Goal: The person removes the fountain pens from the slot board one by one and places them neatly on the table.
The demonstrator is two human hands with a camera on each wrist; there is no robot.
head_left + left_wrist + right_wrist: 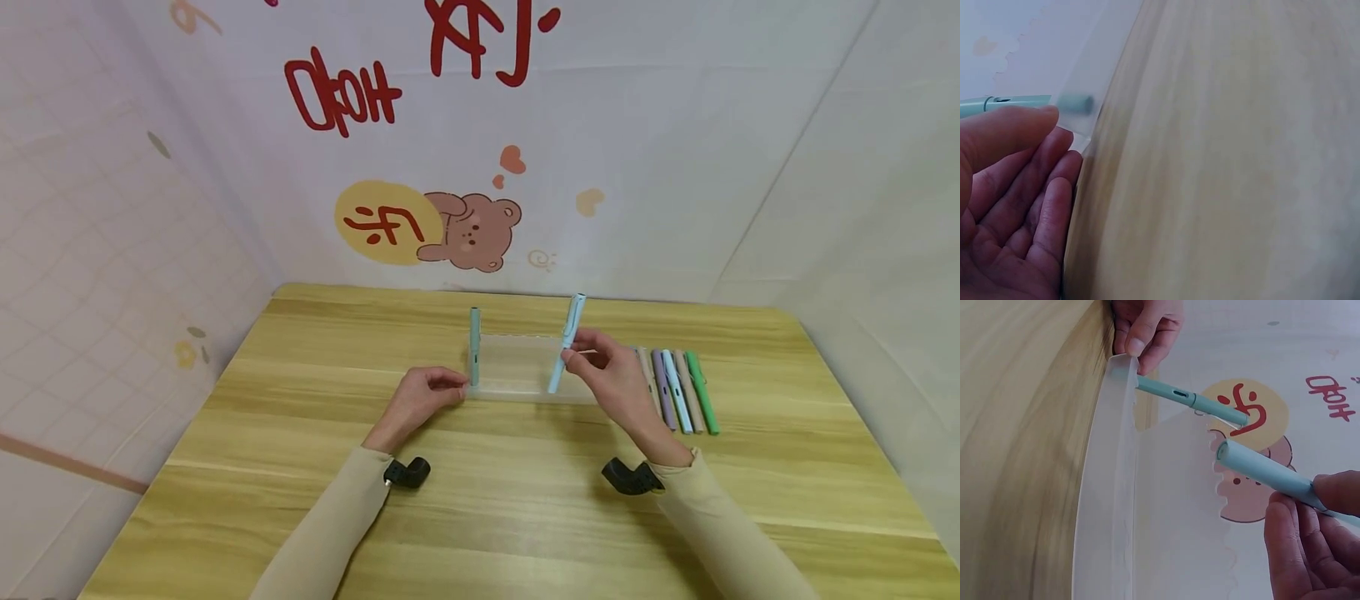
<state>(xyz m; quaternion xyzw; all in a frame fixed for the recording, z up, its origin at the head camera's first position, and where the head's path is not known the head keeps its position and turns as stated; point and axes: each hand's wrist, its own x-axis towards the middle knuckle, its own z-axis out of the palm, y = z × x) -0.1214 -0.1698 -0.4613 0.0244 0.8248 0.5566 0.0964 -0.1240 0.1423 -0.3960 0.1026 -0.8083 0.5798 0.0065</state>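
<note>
A frosted translucent pen stand (517, 367) with a low front lip and a wavy-edged back panel stands on the table. Its left end is pinched between the thumb and fingers of my left hand (423, 404). One teal-green pen (475, 346) stands upright in the stand at that end, its lower tip behind the lip. My right hand (611, 375) pinches a light blue pen (567, 343) around its barrel, cap end up and slightly tilted. In the right wrist view, the light blue pen's free end (1238, 456) is apart from the lip.
To the right of the stand lies a row of several pens: a purple pen (663, 390), a light blue one, brownish ones and a green pen (702, 392). The wooden table (510, 508) meets a printed wall cloth (652, 167) at the back.
</note>
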